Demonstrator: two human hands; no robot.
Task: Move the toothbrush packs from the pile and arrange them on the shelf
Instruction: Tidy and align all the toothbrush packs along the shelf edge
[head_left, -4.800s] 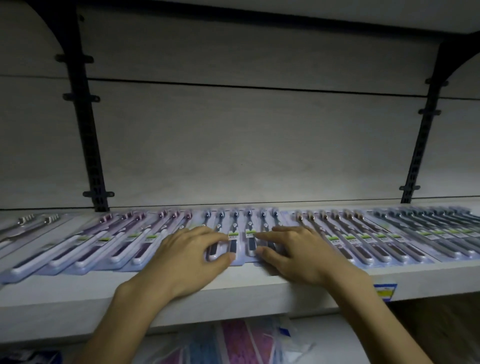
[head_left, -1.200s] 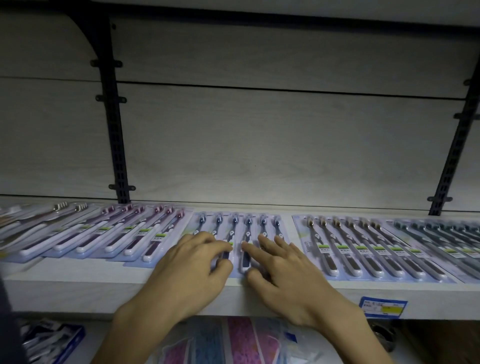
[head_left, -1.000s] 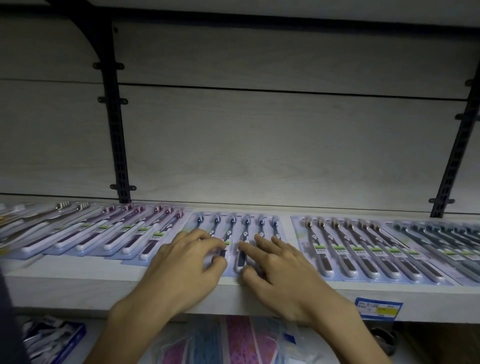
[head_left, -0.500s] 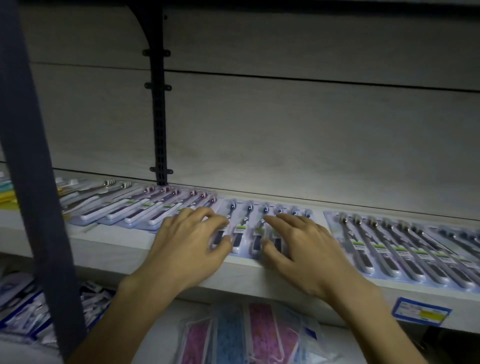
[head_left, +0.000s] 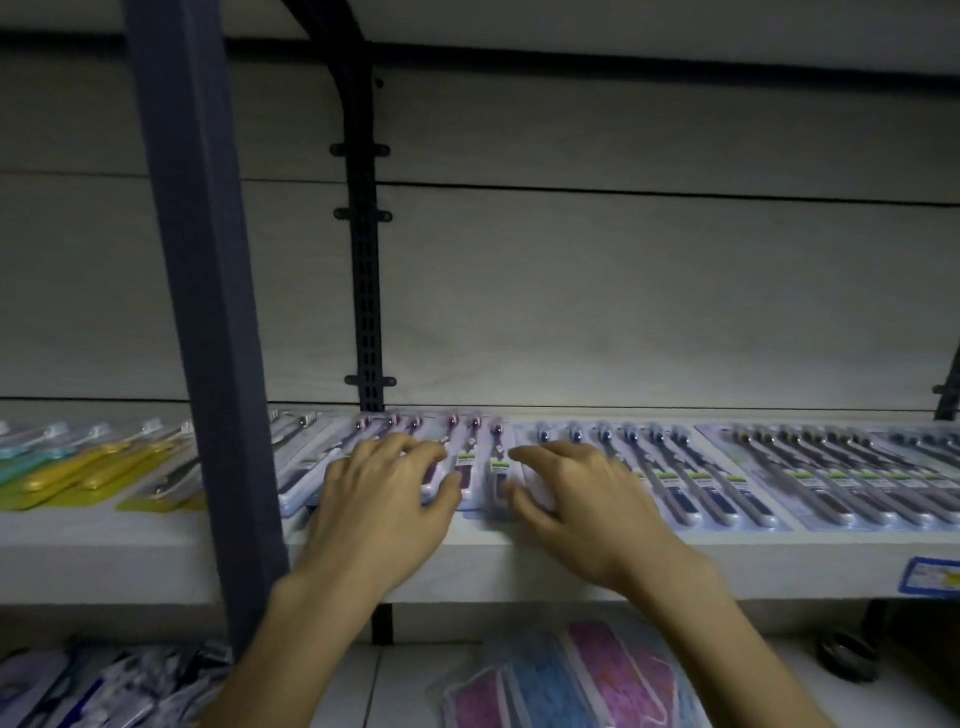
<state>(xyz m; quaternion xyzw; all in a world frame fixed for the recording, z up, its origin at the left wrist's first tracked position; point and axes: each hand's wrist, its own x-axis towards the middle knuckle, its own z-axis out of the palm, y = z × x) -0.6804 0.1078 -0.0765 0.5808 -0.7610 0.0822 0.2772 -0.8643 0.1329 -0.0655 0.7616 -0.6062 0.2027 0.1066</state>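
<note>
On shelf (head_left: 130, 551): both hands, left (head_left: 384, 499) and right (head_left: 582, 499), pressed toothbrush packs (head_left: 470, 467) with loosely spread fingers, gripping nothing; row largely filled; pile unseen.

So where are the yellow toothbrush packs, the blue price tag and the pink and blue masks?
yellow toothbrush packs (head_left: 67, 475), head view, a yellow handle.
blue price tag (head_left: 935, 575), head view, its middle.
pink and blue masks (head_left: 571, 680), head view, the blue mask.

The toothbrush packs (head_left: 717, 478) are glossy clear plastic over printed card. The shelf (head_left: 571, 564) and back panel (head_left: 623, 312) look like matt pale wood grain — the bracket strip (head_left: 368, 291) is matt black metal.
</note>
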